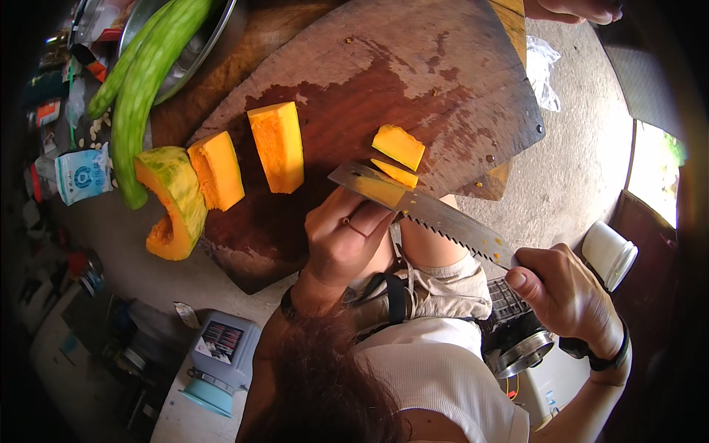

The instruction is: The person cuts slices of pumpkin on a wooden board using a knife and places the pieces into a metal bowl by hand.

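Observation:
My right hand (565, 293) grips the handle of a kitchen knife (454, 221) with a serrated edge on its near side. Bits of orange flesh cling to the blade. My left hand (346, 235), fingers curled, is right beside the front part of the blade; whatever is under those fingers is hidden. Just beyond the blade lie a thin pumpkin slice (396, 173) and a thicker pumpkin piece (400, 147) on the wooden cutting board (338, 72). Farther left are a tall pumpkin chunk (279, 147), another chunk (219, 171) and a curved, hollowed pumpkin piece (185, 194) with its rind on.
Long green gourds (144, 94) lean out of a metal bowl (230, 33) at upper left. A blue-white packet (83, 174) is near them. Another person's hand (576, 8) shows at top right. A plastic bag (543, 72) and a white bucket (609, 255) are on the right.

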Motion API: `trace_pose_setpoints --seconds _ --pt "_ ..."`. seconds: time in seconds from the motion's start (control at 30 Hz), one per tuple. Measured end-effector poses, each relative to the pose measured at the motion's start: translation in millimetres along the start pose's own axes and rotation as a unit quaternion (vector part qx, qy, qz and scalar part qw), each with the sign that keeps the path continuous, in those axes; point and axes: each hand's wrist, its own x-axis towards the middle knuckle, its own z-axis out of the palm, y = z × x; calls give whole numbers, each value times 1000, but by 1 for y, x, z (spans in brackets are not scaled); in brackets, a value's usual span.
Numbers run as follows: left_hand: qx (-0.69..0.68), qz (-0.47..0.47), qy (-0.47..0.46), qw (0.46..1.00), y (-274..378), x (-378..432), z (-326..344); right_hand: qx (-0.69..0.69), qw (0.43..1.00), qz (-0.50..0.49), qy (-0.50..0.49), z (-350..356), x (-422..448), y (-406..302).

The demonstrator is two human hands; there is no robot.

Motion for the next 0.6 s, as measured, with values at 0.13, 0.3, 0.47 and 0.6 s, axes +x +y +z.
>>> trace_pose_setpoints --seconds 0.13,0.3,0.47,0.6 --pt "-4 -3 -1 1000 -2 -1 0 5 1000 -1 3 0 3 -1" --pt "-16 -2 -1 1000 -3 -1 -1 1 1000 5 -3 3 10 0" --pt "-22 -11 -3 1000 -4 -3 -1 5 999 -29 17 5 14 -2" --pt "-52 -29 -9 998 0 3 2 16 1000 -14 -23 2 40 4"
